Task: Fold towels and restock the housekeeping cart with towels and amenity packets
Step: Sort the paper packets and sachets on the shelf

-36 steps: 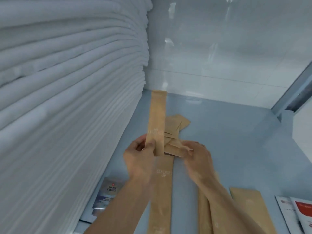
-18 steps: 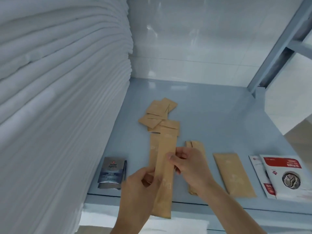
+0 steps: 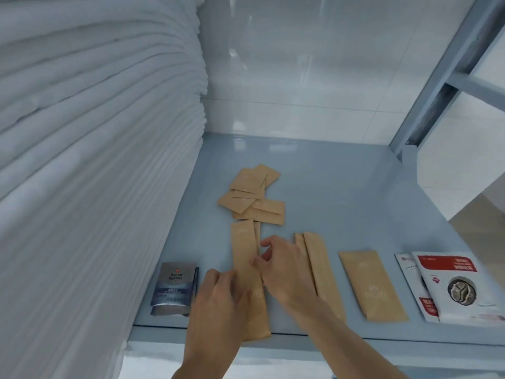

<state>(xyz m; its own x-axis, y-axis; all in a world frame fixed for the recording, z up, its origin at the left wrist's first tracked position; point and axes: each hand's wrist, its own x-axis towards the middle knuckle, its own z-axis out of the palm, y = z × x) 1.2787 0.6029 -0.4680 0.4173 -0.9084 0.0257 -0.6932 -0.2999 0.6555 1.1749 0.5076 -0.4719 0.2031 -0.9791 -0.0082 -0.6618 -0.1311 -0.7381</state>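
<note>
We see a grey-blue shelf (image 3: 341, 187) holding everything here. A tall stack of folded white towels (image 3: 90, 160) fills its left side. Just right of the stack, near the front edge, lies a silver coffee sachet (image 3: 175, 288), with another partly hidden beneath it.

In the middle our left hand (image 3: 218, 305) and right hand (image 3: 284, 272) meet on a long brown packet (image 3: 246, 255) lying flat, its near end overhanging the shelf's front edge. The right hand's fingers curl and pinch the packet's right edge; the left hand's fingers bend over its left side, though we cannot tell whether they truly grip it. A second long packet shows only as a sliver beneath.

Farther back sits a loose heap of small brown packets (image 3: 254, 195), overlapping one another. To the right lie two narrow brown packets (image 3: 317, 263), partly covered by the right wrist, then a wider brown packet (image 3: 371, 285), then red-and-white coffee sachets (image 3: 451, 288), blurred and cut off by the right edge.
</note>
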